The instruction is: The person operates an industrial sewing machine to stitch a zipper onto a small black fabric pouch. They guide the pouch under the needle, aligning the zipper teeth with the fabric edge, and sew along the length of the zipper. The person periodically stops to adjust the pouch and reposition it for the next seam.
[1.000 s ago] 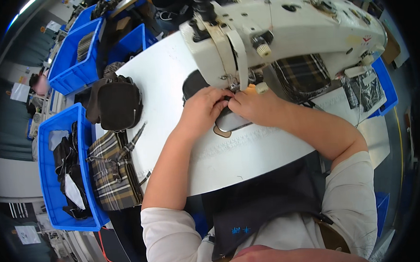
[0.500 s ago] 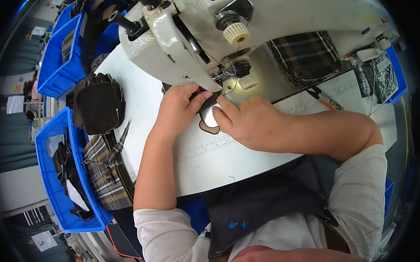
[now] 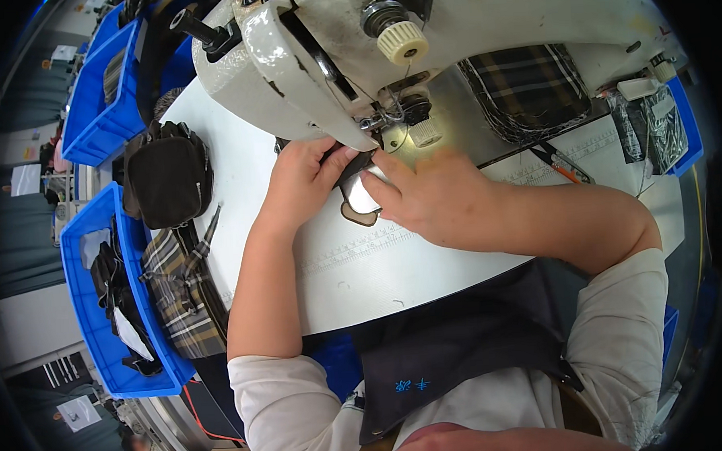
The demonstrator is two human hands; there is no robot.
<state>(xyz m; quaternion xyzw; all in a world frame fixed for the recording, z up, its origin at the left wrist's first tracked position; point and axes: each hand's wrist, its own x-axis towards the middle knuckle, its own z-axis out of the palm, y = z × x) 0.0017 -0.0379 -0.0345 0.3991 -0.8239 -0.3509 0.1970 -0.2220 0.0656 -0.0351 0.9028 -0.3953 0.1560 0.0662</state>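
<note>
My left hand point(image 3: 301, 176) pinches a small piece of dark fabric point(image 3: 350, 171) between thumb and fingers, right beside the needle area of a white sewing machine point(image 3: 270, 80). From the other side, my right hand point(image 3: 440, 191) closes on the same piece, its index finger reaching to the edge near the presser foot. Below the fingers, a shiny white plate-like part point(image 3: 362, 195) shows, with a rounded, brown-edged tab point(image 3: 359, 215) beneath it. The needle and much of the fabric are hidden behind the machine head and my fingers.
Plaid fabric panels point(image 3: 524, 93) lie under the machine arm, near orange-handled snips point(image 3: 564, 168). A dark pouch point(image 3: 167, 179) and a plaid bag point(image 3: 183, 294) sit at the left table edge, beside blue bins point(image 3: 174, 377). Packaged dark parts point(image 3: 663, 128) rest at the right.
The view has shifted slightly, and my right hand's fingers sit a little differently against the fabric. Both hands remain beside the needle, still on the dark piece.
</note>
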